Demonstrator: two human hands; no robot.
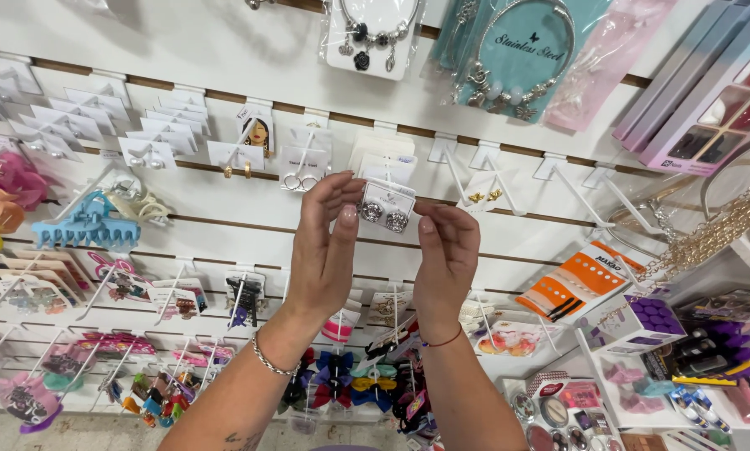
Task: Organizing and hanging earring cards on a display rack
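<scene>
I held the earring card (387, 205) upright between my hands at the slatwall (225, 50), my left hand (329, 242) pinching its left edge, my right hand (446, 250) its lower right corner, the empty hook (454, 171) just above right.

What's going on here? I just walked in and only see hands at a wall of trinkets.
A person holds a small earring card up in front of a slatted display wall. The left hand and right hand pinch it from either side. The card carries two round sparkly studs. Around it, hooks hold more earring cards, a blue hair claw and bows.
</scene>
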